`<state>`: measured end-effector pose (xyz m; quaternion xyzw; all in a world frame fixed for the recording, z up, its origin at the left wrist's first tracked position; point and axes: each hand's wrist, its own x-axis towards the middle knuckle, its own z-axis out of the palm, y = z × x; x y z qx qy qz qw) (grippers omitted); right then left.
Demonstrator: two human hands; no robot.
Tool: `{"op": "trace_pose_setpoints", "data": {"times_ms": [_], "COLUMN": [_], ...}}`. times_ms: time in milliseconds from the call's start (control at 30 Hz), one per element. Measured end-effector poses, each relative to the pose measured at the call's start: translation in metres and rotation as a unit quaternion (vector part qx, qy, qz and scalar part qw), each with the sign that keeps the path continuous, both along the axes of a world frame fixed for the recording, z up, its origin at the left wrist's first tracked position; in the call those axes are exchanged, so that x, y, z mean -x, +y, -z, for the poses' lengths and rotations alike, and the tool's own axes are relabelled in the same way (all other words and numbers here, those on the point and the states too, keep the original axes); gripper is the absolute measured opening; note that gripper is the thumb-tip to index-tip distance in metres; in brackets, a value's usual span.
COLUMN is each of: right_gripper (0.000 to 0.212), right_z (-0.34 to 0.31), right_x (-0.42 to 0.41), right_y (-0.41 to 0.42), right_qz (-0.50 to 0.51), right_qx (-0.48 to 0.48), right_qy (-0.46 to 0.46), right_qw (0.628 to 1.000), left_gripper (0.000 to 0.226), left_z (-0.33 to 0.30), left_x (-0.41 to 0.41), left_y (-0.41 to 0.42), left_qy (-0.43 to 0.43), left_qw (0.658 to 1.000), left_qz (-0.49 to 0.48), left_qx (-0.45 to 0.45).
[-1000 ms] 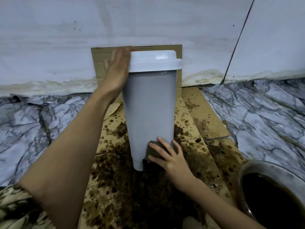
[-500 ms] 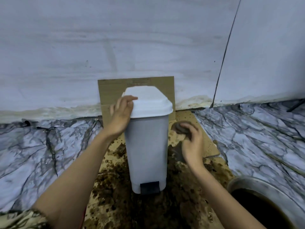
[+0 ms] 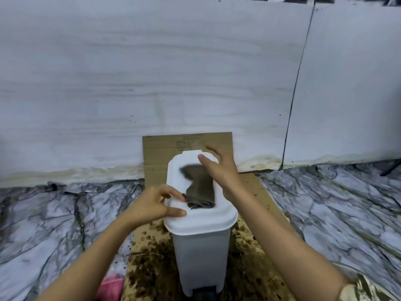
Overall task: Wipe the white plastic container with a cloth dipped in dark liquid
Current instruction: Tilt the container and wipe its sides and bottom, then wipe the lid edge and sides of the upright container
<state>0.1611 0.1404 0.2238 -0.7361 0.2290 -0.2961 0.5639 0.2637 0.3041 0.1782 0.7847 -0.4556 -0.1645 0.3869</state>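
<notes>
Now left to right: marbled floor sheet (image 3: 54, 216) at left; pink item (image 3: 109, 287) at the bottom edge; left hand (image 3: 152, 206) pinches the near end of the cloth (image 3: 200, 187), thumb on the lid (image 3: 201, 218); dark cloth lies flat on the lid of the upright white bin (image 3: 201, 257); bin shut, contents hidden; right hand (image 3: 221, 170) above the cloth's far end, fingers spread, grip unclear; bin stands on stained cardboard (image 3: 152, 268), wall (image 3: 195, 72) just behind, open floor either side.

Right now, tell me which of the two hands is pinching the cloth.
The left hand: its fingertips pinch the near corner of the dark cloth lying on the lid. The right hand has its fingers spread, gripping nothing.
</notes>
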Motion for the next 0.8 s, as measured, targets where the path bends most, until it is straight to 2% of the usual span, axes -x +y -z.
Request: {"op": "trace_pose_setpoints", "data": {"times_ms": [100, 133, 167, 233, 267, 333, 367, 433, 533, 600, 633, 733, 800], "right_gripper": [0.048, 0.057, 0.069, 0.086, 0.090, 0.093, 0.090, 0.071, 0.058, 0.039, 0.035, 0.035, 0.043], "right_z": [0.028, 0.039, 0.050, 0.064, 0.068, 0.070, 0.071, 0.070, 0.051, 0.037, 0.032, 0.038, 0.049], "right_x": [0.017, 0.023, 0.029, 0.040, 0.044, 0.043, 0.040, 0.034, 0.031, 0.029, 0.028, 0.030, 0.043], "right_y": [-0.015, -0.019, -0.022, -0.022, -0.021, -0.025, -0.033, -0.049, -0.074, -0.095, -0.103, -0.120, -0.118], "right_qz": [0.109, 0.116, 0.102, 0.038, 0.005, -0.023, -0.015, 0.010, 0.004, -0.006, -0.007, 0.033, 0.060], "right_qx": [0.153, 0.165, 0.140, -0.007, -0.101, -0.204, -0.227, -0.256, -0.244, -0.215, -0.201, -0.180, -0.179], "right_qy": [0.108, 0.169, 0.227, 0.273, 0.250, 0.192, 0.168, 0.137, 0.110, 0.088, 0.080, 0.090, 0.119], "right_qw": [0.976, 0.965, 0.958, 0.961, 0.963, 0.960, 0.959, 0.957, 0.964, 0.973, 0.976, 0.979, 0.975], "left_gripper": [0.007, 0.012, 0.024, 0.057, 0.066, 0.059, 0.053, 0.048, 0.040, 0.039, 0.039, 0.050, 0.060], "left_z": [-0.013, -0.014, -0.014, -0.007, -0.002, 0.001, 0.001, 0.001, 0.000, 0.000, 0.002, 0.012, 0.018], "left_x": [-0.016, -0.021, -0.026, -0.030, -0.033, -0.035, -0.036, -0.033, -0.020, 0.001, 0.012, 0.046, 0.053], "left_y": [-0.012, -0.019, -0.027, -0.042, -0.049, -0.057, -0.060, -0.061, -0.060, -0.057, -0.056, -0.048, -0.042], "left_qy": [0.123, 0.146, 0.165, 0.236, 0.289, 0.396, 0.437, 0.488, 0.527, 0.539, 0.540, 0.533, 0.522], "left_qw": [0.979, 0.968, 0.959, 0.939, 0.923, 0.880, 0.858, 0.827, 0.793, 0.782, 0.783, 0.809, 0.823], "left_qz": [-0.142, -0.188, -0.221, -0.251, -0.255, -0.260, -0.260, -0.263, -0.265, -0.267, -0.270, -0.244, -0.224], "left_qx": [0.073, 0.079, 0.060, 0.001, 0.001, 0.045, 0.068, 0.093, 0.154, 0.163, 0.150, 0.048, -0.006]}}
